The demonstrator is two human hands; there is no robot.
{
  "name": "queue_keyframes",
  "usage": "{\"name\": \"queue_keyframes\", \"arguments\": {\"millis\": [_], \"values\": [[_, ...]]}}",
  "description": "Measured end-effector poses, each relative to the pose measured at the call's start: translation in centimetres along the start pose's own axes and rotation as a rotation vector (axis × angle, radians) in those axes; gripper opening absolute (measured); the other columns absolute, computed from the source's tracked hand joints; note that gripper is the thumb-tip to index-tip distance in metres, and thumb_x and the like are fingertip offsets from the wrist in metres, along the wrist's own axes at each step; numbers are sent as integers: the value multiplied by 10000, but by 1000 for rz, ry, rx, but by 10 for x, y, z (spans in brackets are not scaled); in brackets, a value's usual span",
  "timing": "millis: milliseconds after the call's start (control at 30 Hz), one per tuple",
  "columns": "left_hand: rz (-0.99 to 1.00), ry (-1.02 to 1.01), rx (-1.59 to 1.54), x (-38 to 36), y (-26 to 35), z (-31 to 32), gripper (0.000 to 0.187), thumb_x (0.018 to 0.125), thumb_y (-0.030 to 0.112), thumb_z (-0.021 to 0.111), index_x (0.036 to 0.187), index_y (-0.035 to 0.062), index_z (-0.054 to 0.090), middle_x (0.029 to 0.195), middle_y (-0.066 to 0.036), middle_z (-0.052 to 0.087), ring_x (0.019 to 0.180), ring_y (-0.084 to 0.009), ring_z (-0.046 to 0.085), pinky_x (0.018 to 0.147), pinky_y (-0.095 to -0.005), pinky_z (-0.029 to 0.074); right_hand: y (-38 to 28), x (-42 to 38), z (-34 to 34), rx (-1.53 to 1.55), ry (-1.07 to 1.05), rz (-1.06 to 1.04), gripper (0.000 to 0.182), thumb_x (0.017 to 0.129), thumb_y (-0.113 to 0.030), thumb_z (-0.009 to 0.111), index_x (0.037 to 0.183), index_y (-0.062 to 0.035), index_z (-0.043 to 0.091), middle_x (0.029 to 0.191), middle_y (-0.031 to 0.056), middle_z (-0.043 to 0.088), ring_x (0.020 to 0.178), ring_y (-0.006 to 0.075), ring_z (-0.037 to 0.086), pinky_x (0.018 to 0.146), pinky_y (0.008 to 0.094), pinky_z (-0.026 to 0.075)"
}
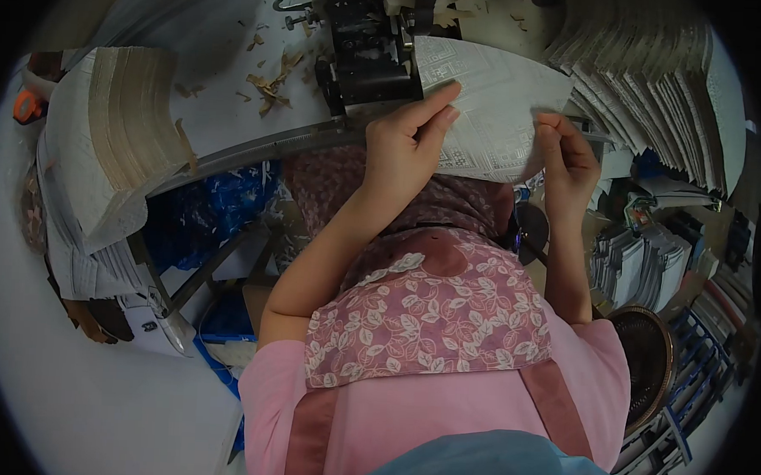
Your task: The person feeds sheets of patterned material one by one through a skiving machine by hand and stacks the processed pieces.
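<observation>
A pale patterned sheet (497, 98) lies at the top centre, its left edge against a black machine (372, 42). My left hand (408, 141) is at the sheet's left part, thumb and forefinger pinching it close to the machine. At the right end of the sheet, my right hand (566, 161) has its thumb and fingers closed on the edge. The part of the sheet beside the machine's head is partly hidden by the machine.
Layered pale pieces (131, 116) hang over the table's left side. Another large stack (650, 88) stands at the upper right. Brown scraps (272, 84) lie on the white table (228, 44). A round fan (646, 368) and bundled pieces (638, 266) are at the right.
</observation>
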State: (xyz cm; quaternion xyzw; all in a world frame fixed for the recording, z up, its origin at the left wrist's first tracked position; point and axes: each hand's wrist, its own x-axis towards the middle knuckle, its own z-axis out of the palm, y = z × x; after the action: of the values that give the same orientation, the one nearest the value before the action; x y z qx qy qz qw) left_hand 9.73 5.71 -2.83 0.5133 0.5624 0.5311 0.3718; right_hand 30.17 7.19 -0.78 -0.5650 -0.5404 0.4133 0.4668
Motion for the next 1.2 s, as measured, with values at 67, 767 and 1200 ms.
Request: {"name": "queue_keyframes", "arguments": {"millis": [67,767,1200], "values": [[-45,-80,-24,-3,13,-1,260,869,58,661,1128,66,676,910,-72,708,752,-42,574,703,-190,466,-8,-11,-6,-20,10,-26,156,905,-38,609,1039,35,641,969,47,667,851,75,599,748,203,466],[-50,644,1378,121,7,-394,235,908,91,587,1121,-4,616,1019,-170,639,877,-211,640,742,-289,500,-152,257,-182,-471,94,-590,258,877,-169,639,1126,-115,677,1006,21,678,858,71,597,789,212,467],[-7,673,1299,128,13,-391,271,927,148,581,1148,-8,580,1080,-172,605,927,-219,616,779,-300,486,-148,260,-177,-459,-56,-91,628,923,-563,478,1272,-48,559,1219,165,589,1112,235,549,934,283,418]]}}
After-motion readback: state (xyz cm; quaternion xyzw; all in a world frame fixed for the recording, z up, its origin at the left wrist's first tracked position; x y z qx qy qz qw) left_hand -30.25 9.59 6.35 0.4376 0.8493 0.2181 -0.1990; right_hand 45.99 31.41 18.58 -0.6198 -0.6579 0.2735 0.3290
